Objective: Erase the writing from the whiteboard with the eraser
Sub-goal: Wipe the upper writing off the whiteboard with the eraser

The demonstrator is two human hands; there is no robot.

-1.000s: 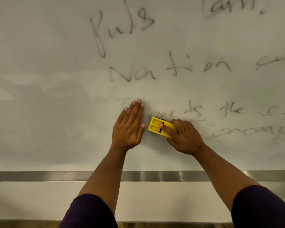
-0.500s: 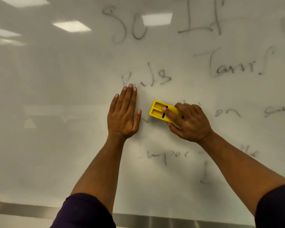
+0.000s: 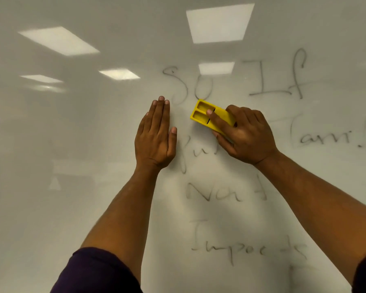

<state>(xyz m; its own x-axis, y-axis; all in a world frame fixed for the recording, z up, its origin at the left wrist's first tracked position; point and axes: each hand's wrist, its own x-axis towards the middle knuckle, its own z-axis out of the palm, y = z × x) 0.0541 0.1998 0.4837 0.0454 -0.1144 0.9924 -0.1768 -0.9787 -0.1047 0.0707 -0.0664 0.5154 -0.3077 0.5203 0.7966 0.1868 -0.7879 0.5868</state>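
The left hand (image 3: 155,136) lies flat on the glossy white whiteboard (image 3: 72,187), fingers straight and together. Just right of its fingertips, the right hand (image 3: 244,135) grips the yellow rectangular plastic eraser (image 3: 201,114), forefinger stretched along its back, pressed below the grey handwritten writing (image 3: 277,81).

The whiteboard (image 3: 93,144) bears faint writing (image 3: 216,193), with a yellow eraser (image 3: 205,113) against it.

Rectangular ceiling light panels (image 3: 219,23) are being mirrored as bright patches across the upper part of the glossy surface, and a dim, blurred room reflection (image 3: 57,172) is being shown lower left.
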